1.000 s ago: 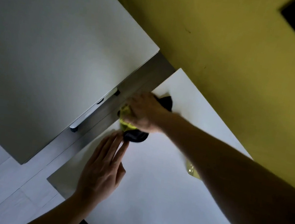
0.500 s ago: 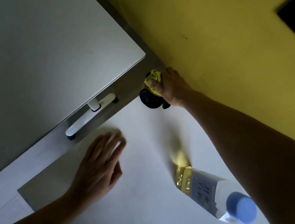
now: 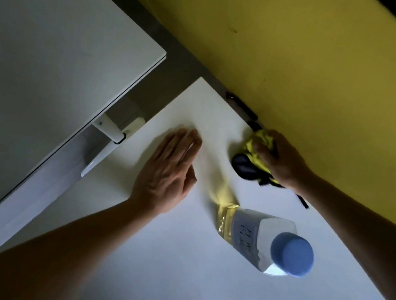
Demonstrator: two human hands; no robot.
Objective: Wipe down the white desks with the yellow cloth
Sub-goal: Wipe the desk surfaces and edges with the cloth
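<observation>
Since half a second ago, the right hand [image 3: 283, 161] has carried the yellow cloth [image 3: 260, 145] away from the far corner of the near desk [image 3: 176, 261] and along its back edge, so it now sits against the yellow wall [image 3: 305, 63], further from the gap between the two desks. Its fingers are curled round the bunched cloth, which has a dark part showing at its lower edge, and they press it onto the white top. A dark strap trails from the bundle toward the wrist.

The left hand [image 3: 168, 171] lies flat on the same desk with straight fingers close together, holding nothing, and looks to be bracing the person. It has changed little, only a touch nearer the corner.

A clear bottle [image 3: 263, 238] with a blue cap and yellowish liquid stands on the desk near the right forearm, apart from both hands.

As a judgement, the wiping is under way on the near desk: the far corner and back edge seem to be the part in hand. Whether the broad front area of this desk has been done cannot be told, since the surface shows no streaks or wet marks. The spot under the bottle is likely still to do. The second desk [image 3: 49, 78], across the gap to the left, shows no sign either way.
</observation>
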